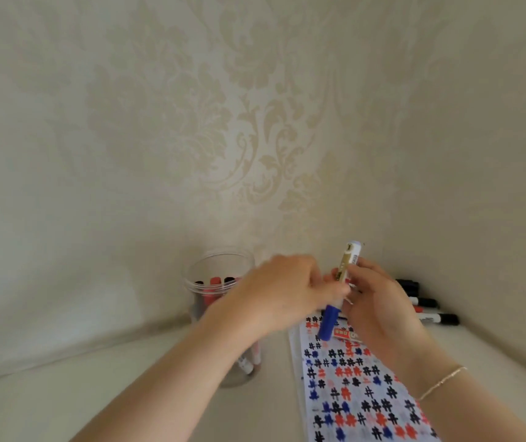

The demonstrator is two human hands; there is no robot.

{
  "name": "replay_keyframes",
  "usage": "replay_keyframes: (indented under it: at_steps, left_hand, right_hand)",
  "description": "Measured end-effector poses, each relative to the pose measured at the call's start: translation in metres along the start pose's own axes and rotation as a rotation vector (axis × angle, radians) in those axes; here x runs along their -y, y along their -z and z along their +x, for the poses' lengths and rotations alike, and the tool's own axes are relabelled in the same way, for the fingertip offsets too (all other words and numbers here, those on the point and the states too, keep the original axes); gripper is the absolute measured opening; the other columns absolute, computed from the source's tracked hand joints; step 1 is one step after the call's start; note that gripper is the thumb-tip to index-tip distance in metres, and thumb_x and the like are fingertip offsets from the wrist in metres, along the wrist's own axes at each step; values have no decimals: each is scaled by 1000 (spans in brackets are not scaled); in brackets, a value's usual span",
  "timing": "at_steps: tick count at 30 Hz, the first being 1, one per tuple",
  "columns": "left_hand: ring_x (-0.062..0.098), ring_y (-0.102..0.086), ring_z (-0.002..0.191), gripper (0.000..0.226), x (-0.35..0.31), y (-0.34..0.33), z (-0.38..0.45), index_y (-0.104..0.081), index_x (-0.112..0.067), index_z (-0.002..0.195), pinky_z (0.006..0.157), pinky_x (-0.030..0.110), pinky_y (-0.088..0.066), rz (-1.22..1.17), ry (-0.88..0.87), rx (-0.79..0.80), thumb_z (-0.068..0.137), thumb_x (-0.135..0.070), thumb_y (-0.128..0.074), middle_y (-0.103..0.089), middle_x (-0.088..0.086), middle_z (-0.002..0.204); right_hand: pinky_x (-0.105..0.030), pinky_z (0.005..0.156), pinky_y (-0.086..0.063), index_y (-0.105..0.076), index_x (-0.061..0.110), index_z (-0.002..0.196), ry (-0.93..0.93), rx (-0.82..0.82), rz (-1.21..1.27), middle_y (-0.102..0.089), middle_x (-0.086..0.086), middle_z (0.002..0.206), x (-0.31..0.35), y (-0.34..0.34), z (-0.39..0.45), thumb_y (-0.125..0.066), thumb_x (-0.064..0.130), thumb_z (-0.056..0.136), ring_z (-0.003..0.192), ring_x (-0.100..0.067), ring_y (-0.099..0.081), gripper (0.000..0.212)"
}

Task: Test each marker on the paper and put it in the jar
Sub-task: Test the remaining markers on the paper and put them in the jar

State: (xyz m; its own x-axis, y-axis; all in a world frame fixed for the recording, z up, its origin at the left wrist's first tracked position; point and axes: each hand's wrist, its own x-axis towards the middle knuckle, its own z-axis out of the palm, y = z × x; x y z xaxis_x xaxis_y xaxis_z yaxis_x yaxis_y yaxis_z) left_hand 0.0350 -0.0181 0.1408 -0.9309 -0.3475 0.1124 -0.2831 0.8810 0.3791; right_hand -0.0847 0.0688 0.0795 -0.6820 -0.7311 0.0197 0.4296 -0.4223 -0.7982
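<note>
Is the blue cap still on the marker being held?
Yes: the blue cap sits on the lower end of the marker gripped by both the left hand and right hand.

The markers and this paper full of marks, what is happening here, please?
A person is testing markers. Both hands hold one blue-capped marker above the paper: the right hand grips the barrel, the left hand holds it near the cap. The clear jar on the left already holds several markers. A few more markers lie by the wall on the right.
</note>
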Motion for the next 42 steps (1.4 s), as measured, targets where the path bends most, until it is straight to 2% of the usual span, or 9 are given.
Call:
replay_keyframes:
  at_steps: [6, 8, 10, 12, 14, 19, 28, 34, 42]
  left_hand:
    - [14, -64, 67, 24, 1, -69, 9, -53, -25, 90, 69, 32, -55, -354, -101, 164, 98, -45, -43, -66, 2, 78]
    - [-1, -55, 56, 21, 3, -74, 7, -51, -22, 90, 57, 18, -46, -366, -136, 179, 100, -39, -43, -61, -2, 75]
    - [5, -52, 58, 29, 7, -80, 6, -53, -12, 98, 58, 28, -46, -361, -157, 194, 100, -40, -43, -62, 7, 78]
    - [10, -51, 60, 33, 12, -81, 4, -54, -14, 115, 61, 36, -47, -400, -163, 204, 99, -41, -43, -62, 5, 77]
    - [2, -45, 51, 34, 16, -81, 0, -51, -17, 126, 51, 23, -42, -499, -162, 253, 100, -37, -44, -55, -15, 60]
    - [3, -25, 40, 27, 21, -79, -6, -53, -17, 122, 39, 14, -24, -736, -131, 395, 100, -31, -46, -30, -14, 46]
    - [7, -17, 42, 16, 24, -93, -13, -63, -33, 102, 36, 14, -16, -924, -26, 603, 98, -38, -49, -30, 1, 63]
    - [6, -13, 40, 23, 27, -95, -19, -59, -37, 114, 38, 18, -10, -1106, 102, 758, 95, -45, -48, -18, -6, 54]
    - [6, -45, 56, 46, 47, -86, -11, -43, -26, 114, 61, 24, -41, -752, 38, 390, 86, -61, -42, -55, -2, 73]
  right_hand:
    - [-33, 41, -41, -46, 9, 74, 23, -60, -92, -46, -7, 63, -4, 12, -19, -56, 6, 83, 50, -27, -49, 14]
    - [-36, 48, -39, -43, 13, 67, 57, -83, -210, -42, -4, 60, -4, 19, -21, -67, 11, 77, 53, -26, -46, 26]
    - [-36, 55, -40, -44, 16, 62, 72, -109, -376, -43, -2, 57, -1, 25, -22, -74, 13, 74, 57, -23, -46, 32]
    - [-30, 50, -36, -48, 15, 62, 9, -47, -473, -45, -4, 54, 0, 28, -25, -72, 14, 79, 48, -19, -43, 30]
    - [-23, 41, -24, -50, 10, 65, -52, 27, -500, -38, -8, 52, 2, 32, -29, -66, 12, 85, 38, -15, -30, 25]
    - [-23, 34, -31, -52, 2, 64, -37, 85, -514, -42, -13, 54, 1, 33, -38, -56, 4, 86, 36, -19, -34, 23]
    - [-25, 35, -31, -49, 4, 60, -164, 64, -472, -41, -11, 49, -17, 41, -53, -50, 7, 86, 36, -19, -38, 27]
    - [-22, 36, -29, -57, 4, 61, -171, 107, -499, -42, -10, 47, -13, 46, -56, -46, 9, 85, 37, -18, -34, 27]
    - [-22, 41, -29, -56, 5, 67, -25, -178, -366, -56, -8, 56, 2, 56, -44, -49, 10, 87, 40, -13, -37, 21]
